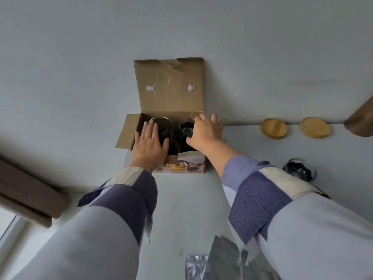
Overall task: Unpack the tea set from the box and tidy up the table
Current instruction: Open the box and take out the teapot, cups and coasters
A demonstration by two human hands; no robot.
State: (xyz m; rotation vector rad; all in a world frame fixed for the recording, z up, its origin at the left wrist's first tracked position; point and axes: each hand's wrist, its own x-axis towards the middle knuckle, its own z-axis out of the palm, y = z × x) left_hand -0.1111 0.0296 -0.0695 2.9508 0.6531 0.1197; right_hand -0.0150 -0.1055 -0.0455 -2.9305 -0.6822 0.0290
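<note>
Box [169,91] at table [181,199] back w/ glassware [161,126] inside; two coasters [273,128] right.

Pale grey wall [80,57]; white table [181,209]; brown curtain [26,195] beside window [8,225].

The left hand [150,146] covers part of the box [169,136] interior; dark glassware [186,129] inside stays indistinct. Silver pouches [196,266] are cropped at the bottom edge.

Home room, pale wall [80,57], white table [181,199], brown curtain [26,195], window edge [8,225]
</note>
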